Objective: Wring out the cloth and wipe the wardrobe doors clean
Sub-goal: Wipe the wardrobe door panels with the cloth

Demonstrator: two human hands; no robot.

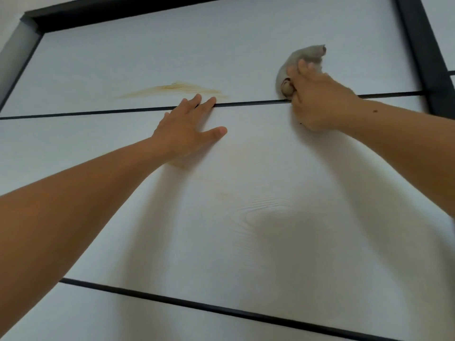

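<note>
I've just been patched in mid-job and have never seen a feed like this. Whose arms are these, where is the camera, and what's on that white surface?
There is no machine here, just a person's two bare arms. The single picture comes from a camera worn on the person's head, looking up a white wardrobe door. The left hand lies flat and open on the door. The right hand grips a bunched grey cloth against the upper panel. A yellowish-brown smear sits on that panel, left of the cloth and just above the left hand. A thin black strip separates the panels.

hands [184, 131] [317, 99]: 2 | cloth [302, 57]: 1 | door panels [172, 57] [246, 193] [123, 316]: 3 (white)
</note>
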